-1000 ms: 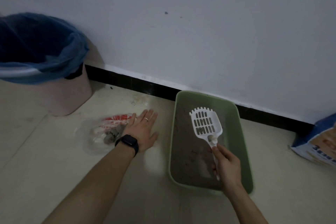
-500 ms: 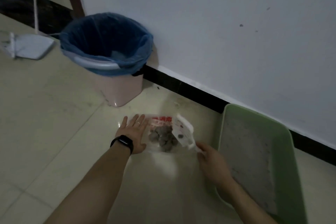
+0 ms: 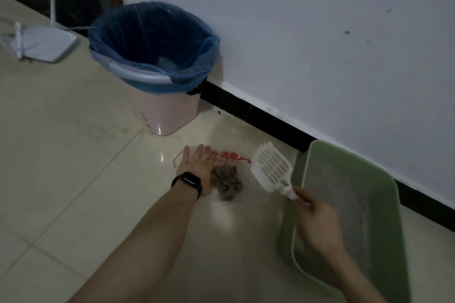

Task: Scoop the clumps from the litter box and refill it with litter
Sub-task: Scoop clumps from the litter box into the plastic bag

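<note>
While half a second ago the scoop [image 3: 272, 167] was tipped over the clumps [image 3: 226, 180], it is now lifted clear, slotted face up and seemingly empty, between the pile and the litter box [image 3: 384, 194]. The right hand [image 3: 317, 222] pinches its handle in closed fingers. The left hand [image 3: 197, 167] lies flat, fingers spread, on the clear plastic bag [image 3: 231, 160] holding the grey clumps on the floor. The green box holds a thin layer of grey litter. The pink bin [image 3: 162, 110] has a blue liner.
</note>
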The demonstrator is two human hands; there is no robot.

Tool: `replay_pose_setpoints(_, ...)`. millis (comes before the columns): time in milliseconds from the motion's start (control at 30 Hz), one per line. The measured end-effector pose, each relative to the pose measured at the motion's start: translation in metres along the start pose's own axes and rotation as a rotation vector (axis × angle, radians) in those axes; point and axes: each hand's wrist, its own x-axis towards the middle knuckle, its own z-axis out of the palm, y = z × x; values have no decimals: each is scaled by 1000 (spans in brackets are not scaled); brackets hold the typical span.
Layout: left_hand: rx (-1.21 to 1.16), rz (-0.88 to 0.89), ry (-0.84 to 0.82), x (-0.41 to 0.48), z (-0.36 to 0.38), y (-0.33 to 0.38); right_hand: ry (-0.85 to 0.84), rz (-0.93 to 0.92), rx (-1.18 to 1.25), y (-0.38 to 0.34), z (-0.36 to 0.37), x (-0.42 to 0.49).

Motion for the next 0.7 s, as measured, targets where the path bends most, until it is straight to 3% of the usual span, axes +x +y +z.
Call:
replay_pose_setpoints(67, -57, 44, 28, 6, -9, 13, 94, 140, 86, 22, -31, -5)
replay_pose_setpoints(167, -148, 131, 92, 13, -15, 50, 184, 260, -28, 70, -80, -17)
replay_pose_setpoints(400, -352, 331, 68, 8, -5, 176, -110, 495, -567, 170, -149, -40)
replay_pose_setpoints(700, -353, 230, 159, -4, 30, 238, -185, 403, -1003, 172, -170, -24)
